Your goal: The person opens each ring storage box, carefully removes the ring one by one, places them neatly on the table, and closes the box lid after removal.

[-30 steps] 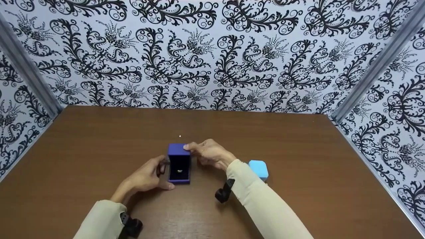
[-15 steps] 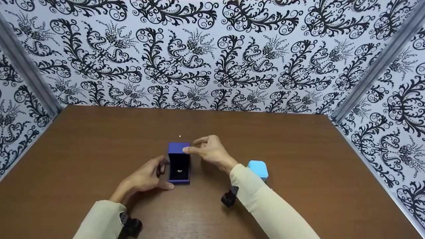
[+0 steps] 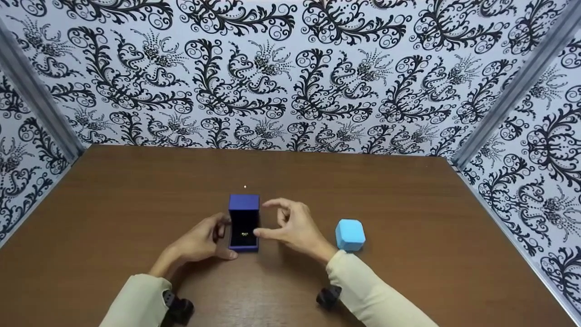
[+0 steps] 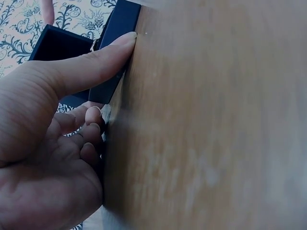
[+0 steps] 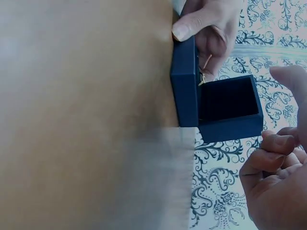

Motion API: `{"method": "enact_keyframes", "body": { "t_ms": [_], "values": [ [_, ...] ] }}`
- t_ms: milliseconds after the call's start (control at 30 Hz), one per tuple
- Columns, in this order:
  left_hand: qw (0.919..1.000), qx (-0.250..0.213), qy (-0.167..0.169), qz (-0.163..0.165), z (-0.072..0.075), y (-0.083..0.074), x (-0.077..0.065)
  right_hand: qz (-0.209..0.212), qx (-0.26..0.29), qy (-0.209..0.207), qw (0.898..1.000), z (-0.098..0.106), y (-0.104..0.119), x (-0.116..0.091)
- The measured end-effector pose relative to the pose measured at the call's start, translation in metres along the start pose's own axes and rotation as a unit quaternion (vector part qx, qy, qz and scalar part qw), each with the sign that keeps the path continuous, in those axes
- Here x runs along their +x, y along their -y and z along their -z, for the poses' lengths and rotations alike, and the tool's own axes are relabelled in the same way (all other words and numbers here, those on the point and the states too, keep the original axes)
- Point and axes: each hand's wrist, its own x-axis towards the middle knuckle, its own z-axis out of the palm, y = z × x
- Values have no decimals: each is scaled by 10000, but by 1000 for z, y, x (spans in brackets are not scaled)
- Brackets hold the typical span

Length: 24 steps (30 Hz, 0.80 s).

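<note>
A purple-blue ring box (image 3: pixel 244 202) stands on the brown table with its lid raised and its dark inside facing me. A gold ring (image 3: pixel 245 234) sits upright in its base; the right wrist view shows the ring (image 5: pixel 203 78) standing out of the insert. My left hand (image 3: pixel 197 240) grips the base from the left, thumb (image 4: pixel 96 67) on the front edge, some fingertips hidden behind. On the right side, my right hand (image 3: pixel 297 229) holds nothing. Its thumb and index finger are extended and spread apart, the other fingers curled, with the thumb tip close to the box opening.
To the right of my right hand stands a small light-blue box (image 3: pixel 350 235) with rounded corners, shut. A tiny bright speck (image 3: pixel 245 186) lies on the table (image 3: pixel 159 181) behind the ring box. Patterned walls (image 3: pixel 272 81) bound the back and sides.
My right hand has let go of the lid's top right corner and moved down and toward me, its thumb and index finger spreading apart. The left hand and the ring box have stayed put.
</note>
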Motion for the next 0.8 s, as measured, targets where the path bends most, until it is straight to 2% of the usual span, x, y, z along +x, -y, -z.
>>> {"method": "enact_keyframes", "body": {
  "t_ms": [300, 800],
  "values": [
    [10000, -3, -34, 51, 2, -3, 0, -139, 57, 419, 9990, -13, -7, -4],
    [9999, -93, 18, 139, -1, -1, 0, -560, -6, 370, 9977, -42, -13, 5]
  ]
}}
